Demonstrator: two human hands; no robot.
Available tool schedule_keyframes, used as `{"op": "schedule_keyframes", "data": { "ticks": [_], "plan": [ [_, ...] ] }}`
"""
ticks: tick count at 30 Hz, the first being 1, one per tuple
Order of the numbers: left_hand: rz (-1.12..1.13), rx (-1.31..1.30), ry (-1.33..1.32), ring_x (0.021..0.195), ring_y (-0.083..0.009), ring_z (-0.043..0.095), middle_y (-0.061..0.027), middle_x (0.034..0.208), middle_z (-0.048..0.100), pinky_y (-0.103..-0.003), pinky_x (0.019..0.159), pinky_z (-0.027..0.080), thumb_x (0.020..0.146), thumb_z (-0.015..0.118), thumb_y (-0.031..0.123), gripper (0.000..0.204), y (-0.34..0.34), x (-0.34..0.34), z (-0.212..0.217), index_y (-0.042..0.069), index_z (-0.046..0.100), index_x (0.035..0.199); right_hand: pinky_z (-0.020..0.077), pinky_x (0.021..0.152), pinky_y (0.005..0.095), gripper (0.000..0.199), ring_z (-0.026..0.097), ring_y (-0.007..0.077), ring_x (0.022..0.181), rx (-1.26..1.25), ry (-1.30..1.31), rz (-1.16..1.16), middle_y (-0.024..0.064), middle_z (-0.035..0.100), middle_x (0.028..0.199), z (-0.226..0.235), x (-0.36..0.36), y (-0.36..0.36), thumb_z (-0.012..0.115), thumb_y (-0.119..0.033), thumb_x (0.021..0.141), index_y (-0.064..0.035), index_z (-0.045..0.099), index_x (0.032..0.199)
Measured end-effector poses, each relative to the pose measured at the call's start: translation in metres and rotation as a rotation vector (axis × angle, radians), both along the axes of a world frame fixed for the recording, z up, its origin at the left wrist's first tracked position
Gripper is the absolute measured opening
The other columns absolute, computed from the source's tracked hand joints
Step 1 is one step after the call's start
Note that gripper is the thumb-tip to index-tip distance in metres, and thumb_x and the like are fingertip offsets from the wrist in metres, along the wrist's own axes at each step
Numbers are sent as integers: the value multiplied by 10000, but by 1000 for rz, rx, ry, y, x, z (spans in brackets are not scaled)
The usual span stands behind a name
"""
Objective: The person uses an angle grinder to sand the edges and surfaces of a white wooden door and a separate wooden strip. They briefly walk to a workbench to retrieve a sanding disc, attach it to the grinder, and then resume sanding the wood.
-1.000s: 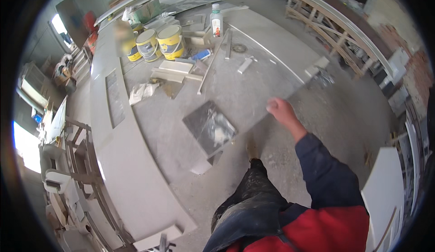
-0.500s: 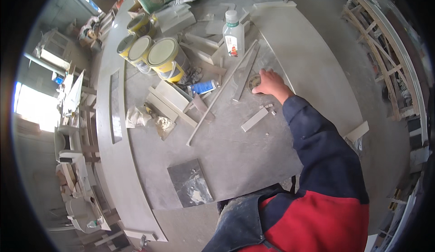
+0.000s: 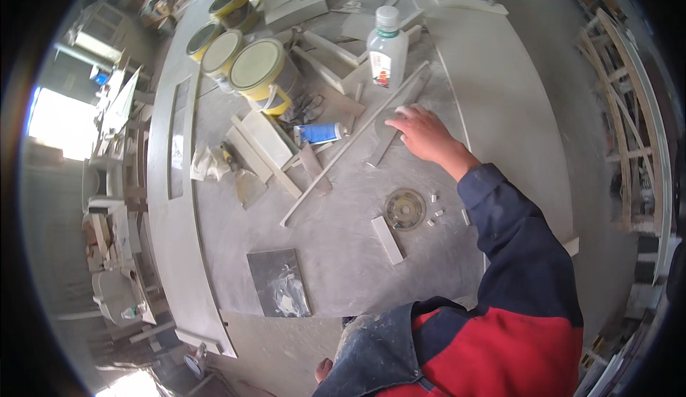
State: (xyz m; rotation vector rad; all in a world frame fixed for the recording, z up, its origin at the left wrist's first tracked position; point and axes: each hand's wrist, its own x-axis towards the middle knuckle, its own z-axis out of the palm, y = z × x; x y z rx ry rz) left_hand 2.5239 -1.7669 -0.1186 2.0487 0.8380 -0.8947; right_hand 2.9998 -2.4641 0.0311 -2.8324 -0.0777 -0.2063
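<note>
1. The right hand (image 3: 421, 131) reaches out over the dusty grey bench (image 3: 343, 254), palm down with fingers spread flat, resting on a long pale stone strip (image 3: 364, 129) that runs diagonally from near left to far right. Whether the fingers pinch the strip or only press on it cannot be told.
2. The left hand is out of view, so its state cannot be told.
3. A second, shorter flat strip (image 3: 386, 143) lies just beside the long one, under the fingertips.
4. Near the hand, toward the person, sits a round metal disc (image 3: 405, 209) with a ringed, worn face, and a few small pale chips are scattered just to its right.
5. A short rectangular offcut (image 3: 387, 240) lies near the disc on its left.
6. A dark square tile (image 3: 279, 283) smeared with white paste lies at the near left of the bench.
7. Left of the hand lies a blue tube (image 3: 319, 133) on its side.
8. Far from the hand stands a clear plastic bottle (image 3: 386, 48) with a white cap, upright; its contents cannot be made out.
9. At the far left stand yellow tins (image 3: 259, 68) with pale lids on, clustered close together.
10. The sleeve is dark blue, with red cloth below.
</note>
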Motion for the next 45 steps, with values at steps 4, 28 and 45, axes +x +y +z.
{"op": "schedule_keyframes", "data": {
  "ticks": [4, 28, 45],
  "plan": [
    [24, 136, -75, 934, -145, 719, -104, 985, 788, -314, 850, 556, 978, 655, 311, 364, -2, -43, -8, -13, 748, 1116, 442, 1012, 503, 265, 575, 302, 1223, -57, 62, 125, 62, 639, 1169, -11, 29, -7, 758, -131, 869, -183, 741, 1128],
    [131, 46, -36, 1039, -172, 733, -118, 1092, 803, -319, 922, 555, 986, 692, 377, 423, -27, -79, -38, 22, 764, 1204, 595, 900, 475, 489, 694, 390, 1078, -223, 378, -15, 214, 681, 1203, 19, 39, 33, 818, -309, 756, 11, 721, 1113],
    [101, -14, 39, 1032, -162, 724, -98, 1060, 798, -319, 910, 550, 1014, 656, 364, 376, -43, -99, -43, 57, 770, 1199, 563, 925, 517, 676, 660, 445, 1143, -202, 443, 61, 308, 606, 1324, 22, 34, 19, 779, -428, 750, 36, 608, 1209]
  ]
}}
